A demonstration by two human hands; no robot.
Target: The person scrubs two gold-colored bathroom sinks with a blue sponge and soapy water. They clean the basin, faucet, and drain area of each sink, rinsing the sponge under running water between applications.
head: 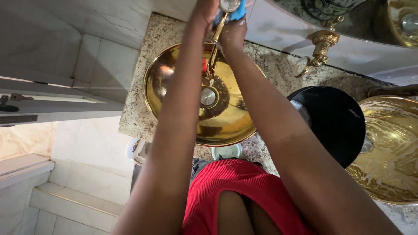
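A round gold basin [170, 82] sits on a speckled granite counter [143, 117]. A gold tap [216, 41] rises over it, with a silver drain plug [208, 96] in the bowl's middle. Both my arms reach over the basin to the top of the tap. My right hand [233, 32] presses a blue cloth [237, 14] against the tap's head. My left hand [204, 13] grips the tap from the other side; its fingers are partly cut off by the frame's edge.
A black round bowl [335, 122] stands on the counter to the right, beside a second gold basin [392, 152] with soapy water. Another gold tap [320, 50] stands behind it. A mirror runs along the top. White tiled floor lies to the left.
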